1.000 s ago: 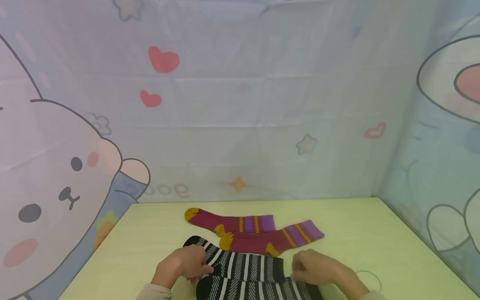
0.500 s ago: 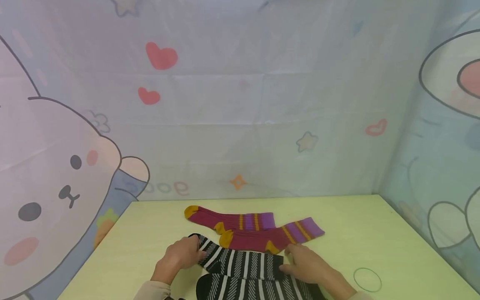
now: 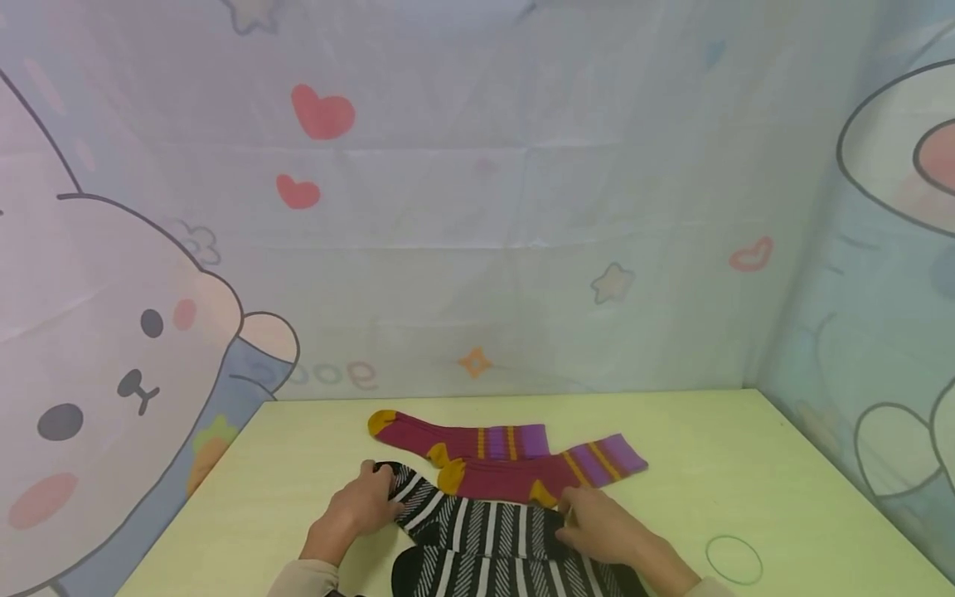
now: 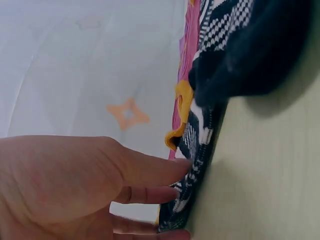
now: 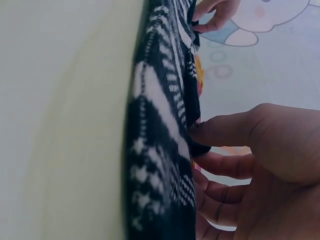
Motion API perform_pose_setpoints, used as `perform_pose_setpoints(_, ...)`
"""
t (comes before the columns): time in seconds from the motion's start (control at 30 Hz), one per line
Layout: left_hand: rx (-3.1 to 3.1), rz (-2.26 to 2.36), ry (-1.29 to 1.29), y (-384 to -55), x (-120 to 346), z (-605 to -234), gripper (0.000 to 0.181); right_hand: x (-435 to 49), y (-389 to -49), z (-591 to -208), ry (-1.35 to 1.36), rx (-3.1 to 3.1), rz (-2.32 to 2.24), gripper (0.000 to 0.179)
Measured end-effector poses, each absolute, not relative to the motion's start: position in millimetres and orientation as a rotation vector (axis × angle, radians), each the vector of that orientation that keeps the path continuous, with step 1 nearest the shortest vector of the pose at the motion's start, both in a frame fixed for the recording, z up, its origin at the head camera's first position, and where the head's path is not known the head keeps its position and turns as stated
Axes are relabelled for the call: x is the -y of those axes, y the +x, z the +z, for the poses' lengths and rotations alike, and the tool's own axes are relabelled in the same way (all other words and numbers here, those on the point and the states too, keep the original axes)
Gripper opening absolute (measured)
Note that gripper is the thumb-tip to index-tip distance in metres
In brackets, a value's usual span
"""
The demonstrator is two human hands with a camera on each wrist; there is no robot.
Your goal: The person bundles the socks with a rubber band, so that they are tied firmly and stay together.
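Two black-and-white striped socks lie one in front of the other across the near part of the table. At the toe end of the farther striped sock (image 3: 488,526), my left hand (image 3: 358,506) has its thumb and fingers around the fabric; the left wrist view shows them on the edge of the toe (image 4: 182,200). My right hand (image 3: 604,526) pinches the cuff of the same sock between thumb and forefinger (image 5: 225,165). The nearer striped sock (image 3: 477,576) runs below both hands, and the bottom of the head view cuts it off.
Two maroon socks with mustard toes and heels and purple cuffs, a farther one (image 3: 455,437) and a nearer one (image 3: 507,478), lie behind the striped pair. A thin green ring (image 3: 734,560) lies at the right on the pale table (image 3: 709,464). A printed cloth (image 3: 477,207) hangs behind.
My left hand has moved up to the toe of the farther striped sock. My right hand has shifted left and taken hold of its cuff. The socks have hardly moved.
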State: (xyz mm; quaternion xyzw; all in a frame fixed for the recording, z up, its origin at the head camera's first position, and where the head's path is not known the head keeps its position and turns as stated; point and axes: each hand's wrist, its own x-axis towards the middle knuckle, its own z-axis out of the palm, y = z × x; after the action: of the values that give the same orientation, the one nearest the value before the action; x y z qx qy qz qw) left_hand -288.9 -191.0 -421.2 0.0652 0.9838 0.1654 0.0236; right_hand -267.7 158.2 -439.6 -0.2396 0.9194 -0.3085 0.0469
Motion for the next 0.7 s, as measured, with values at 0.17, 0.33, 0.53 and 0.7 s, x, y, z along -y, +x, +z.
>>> perform_pose_setpoints(0.17,-3.081,0.511,0.197,-292.9,195.7,-424.7,0.022,-155.3,-267.3,-440.4,-0.787,-2.871,-0.932,0.018)
perform_pose_setpoints(0.33,-3.123,0.503,0.222,-295.1,199.1,-423.2,0.019,-154.3,-267.2,-441.8,-0.803,-2.87,-0.987,0.007)
perform_pose_setpoints(0.53,-3.213,0.6,0.122,-295.7,201.2,-419.7,0.008,-151.1,-266.7,-440.4,-0.788,-2.875,-1.103,0.004)
perform_pose_setpoints(0.7,-3.263,0.786,0.105,-296.7,201.9,-418.5,0.02,-145.0,-267.4,-439.8,-0.679,-2.956,-1.246,0.011)
